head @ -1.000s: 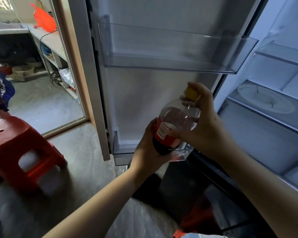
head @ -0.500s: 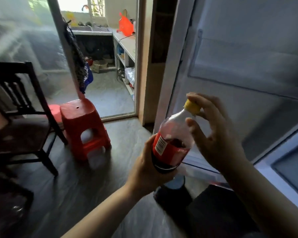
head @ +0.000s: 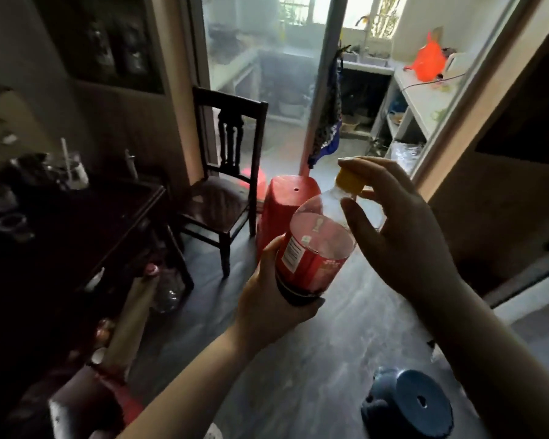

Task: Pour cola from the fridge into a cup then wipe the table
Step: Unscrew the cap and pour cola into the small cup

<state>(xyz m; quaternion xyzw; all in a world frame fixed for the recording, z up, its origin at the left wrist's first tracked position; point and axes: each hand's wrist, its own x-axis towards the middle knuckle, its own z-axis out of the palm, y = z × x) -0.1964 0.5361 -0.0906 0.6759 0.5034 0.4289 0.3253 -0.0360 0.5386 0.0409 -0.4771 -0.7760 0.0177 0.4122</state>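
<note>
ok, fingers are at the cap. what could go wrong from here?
1. The right hand is on the cap while the bottle is tilted in mid-air: cola may fizz onto the floor.
2. The left hand holds only the bottle's base; a twist could slip it.
3. The red stool and blue stool stand close by: possible trip.

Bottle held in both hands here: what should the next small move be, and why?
Probably twist the cap loose with the right hand, whose fingers curl round it, while the left hand grips the bottle low and steadies it. The cap is still on, so nothing can be poured yet.
</note>
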